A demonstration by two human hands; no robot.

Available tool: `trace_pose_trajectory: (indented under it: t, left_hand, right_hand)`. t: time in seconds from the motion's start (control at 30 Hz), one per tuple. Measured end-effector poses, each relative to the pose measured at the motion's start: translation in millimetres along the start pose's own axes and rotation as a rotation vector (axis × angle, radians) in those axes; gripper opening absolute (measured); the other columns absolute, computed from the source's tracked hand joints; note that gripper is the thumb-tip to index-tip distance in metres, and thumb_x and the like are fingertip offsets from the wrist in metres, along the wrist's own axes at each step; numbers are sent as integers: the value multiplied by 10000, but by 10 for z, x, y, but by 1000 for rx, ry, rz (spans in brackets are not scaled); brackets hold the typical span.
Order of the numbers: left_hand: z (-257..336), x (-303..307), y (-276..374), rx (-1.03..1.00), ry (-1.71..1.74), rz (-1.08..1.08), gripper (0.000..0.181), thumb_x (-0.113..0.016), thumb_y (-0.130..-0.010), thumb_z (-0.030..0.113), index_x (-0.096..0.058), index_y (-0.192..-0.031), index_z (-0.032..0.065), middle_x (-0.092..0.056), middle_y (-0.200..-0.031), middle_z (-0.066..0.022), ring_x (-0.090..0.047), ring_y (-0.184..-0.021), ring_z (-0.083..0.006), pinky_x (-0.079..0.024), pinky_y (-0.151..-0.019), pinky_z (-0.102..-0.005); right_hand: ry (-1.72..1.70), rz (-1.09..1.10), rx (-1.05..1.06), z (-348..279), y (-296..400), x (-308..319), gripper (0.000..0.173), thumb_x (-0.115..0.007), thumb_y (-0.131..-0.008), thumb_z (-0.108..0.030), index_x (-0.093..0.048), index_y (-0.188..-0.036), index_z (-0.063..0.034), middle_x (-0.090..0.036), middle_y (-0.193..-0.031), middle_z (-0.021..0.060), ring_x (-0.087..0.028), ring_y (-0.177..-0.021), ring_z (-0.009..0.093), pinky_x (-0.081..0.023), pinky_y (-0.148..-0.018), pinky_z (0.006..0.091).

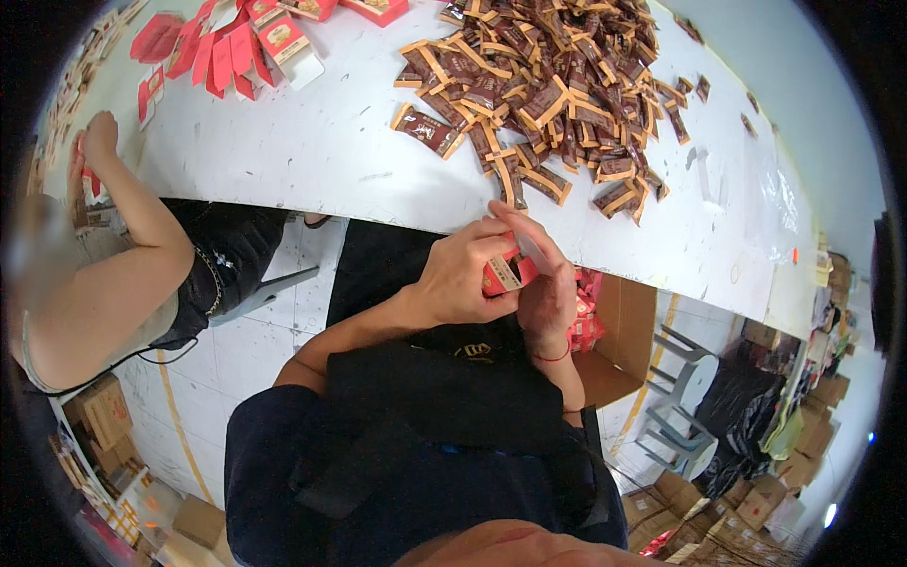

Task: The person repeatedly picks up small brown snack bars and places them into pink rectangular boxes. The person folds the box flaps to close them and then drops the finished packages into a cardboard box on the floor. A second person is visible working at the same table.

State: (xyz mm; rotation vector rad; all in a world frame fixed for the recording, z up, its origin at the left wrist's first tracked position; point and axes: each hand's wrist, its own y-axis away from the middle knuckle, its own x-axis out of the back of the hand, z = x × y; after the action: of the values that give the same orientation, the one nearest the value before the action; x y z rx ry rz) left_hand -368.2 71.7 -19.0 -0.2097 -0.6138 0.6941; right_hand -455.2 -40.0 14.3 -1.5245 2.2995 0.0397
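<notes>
Just off the table's near edge, my left hand (464,273) grips a small red printed carton (502,275) from its left side. A pale flap stands up at the carton's right end, and something dark shows at the opening. My right hand (549,290) cups that end, its fingers stretched along the flap and its palm against the carton. Part of the carton is hidden behind my fingers. Beyond my fingertips lies a large loose heap of brown-and-tan wrapped snack packets (545,106), one single packet (427,131) at its left edge.
Red flat and part-folded cartons (234,57) lie at the table's (305,142) far left. A cardboard box (623,333) with red packs (584,312) stands right of my right arm. Another person's arm (142,205) reaches in at left. Grey stools (691,383) stand on the floor at right.
</notes>
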Motion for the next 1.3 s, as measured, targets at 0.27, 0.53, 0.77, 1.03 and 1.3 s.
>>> trace_pose_trajectory:
  t: [0.27,0.53,0.77,1.03,1.3]
  left_hand:
    - [77,56,-54,-32,23,98,560,-808,-647,197,-600,-1135,16,-668,-1039,-137,-653,-893,-326,-547,-765,-400]
    - [134,63,-15,-24,-16,85,602,-800,-656,179,-565,-1180,-1,-665,-1086,-149,-648,-906,-319,-545,-782,-397]
    - [175,145,-57,154,54,-67,744,-753,-708,146,-414,-1347,-28,-470,-1407,-223,-570,-1164,-385,-519,-919,-416]
    - [0,526,-152,-76,-96,-283,939,-810,-766,371,-321,-1467,-18,-358,-1515,-243,-370,-1394,-382,-355,-1119,-434]
    - [-1913,2239,-790,192,-1192,555,537,-652,-886,447,-573,-1347,182,-500,-1436,-168,-424,-1330,-416,-264,-1092,-590]
  right_hand:
    - [547,30,120,10,115,-39,382,-529,-958,-55,-569,-1323,53,-570,-1355,241,-559,-1264,318,-406,-1077,390]
    - [542,-61,135,43,138,28,397,-500,-972,-61,-534,-1349,61,-488,-1431,256,-467,-1350,345,-344,-1123,407]
    - [886,-300,-3,-182,93,43,677,-567,-943,-121,-254,-1535,-20,-202,-1596,251,-280,-1450,415,-241,-1176,437]
    - [864,-57,-224,-524,424,420,448,-546,-849,20,-613,-1290,-20,-604,-1320,206,-541,-1279,372,-375,-1100,422]
    - [1463,297,15,-589,104,1326,536,-686,-832,-6,-583,-1347,-110,-524,-1399,161,-443,-1323,357,-382,-1089,446]
